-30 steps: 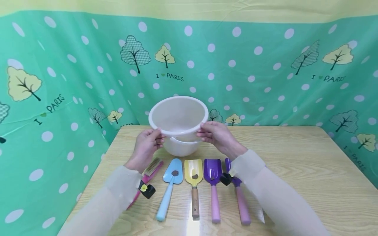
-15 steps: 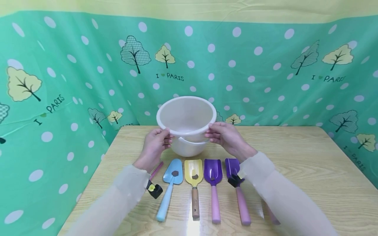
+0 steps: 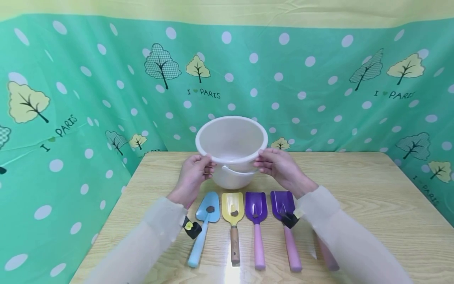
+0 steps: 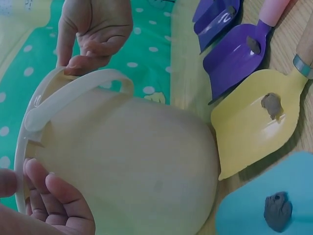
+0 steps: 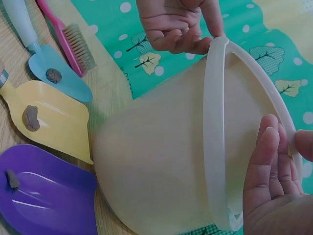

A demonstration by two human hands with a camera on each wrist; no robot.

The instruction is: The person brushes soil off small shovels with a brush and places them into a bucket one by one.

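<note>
A white bucket (image 3: 232,138) with a white handle (image 3: 238,171) stands upright toward the back of the table, its mouth facing up. My left hand (image 3: 193,175) pinches the left front of its rim between thumb and fingers. On the other side, my right hand (image 3: 281,167) pinches the right front of the rim the same way. In front of the bucket lie a light blue trowel (image 3: 208,209), a yellow shovel (image 3: 232,205) with a wooden handle, and two purple shovels (image 3: 255,205) with pink handles. The blue, yellow and middle purple blades bear brownish lumps (image 4: 272,105).
Another pink handle (image 3: 328,252) shows from under the right sleeve. A pink brush (image 5: 78,51) lies left of the blue trowel, mostly hidden by the left arm in the head view. A dotted green curtain (image 3: 301,79) hangs behind the wooden table (image 3: 354,189).
Both hands have moved right, sliding or carrying the bucket with them from behind the blue trowel to behind the yellow and purple shovels. The left arm now covers the brush.
</note>
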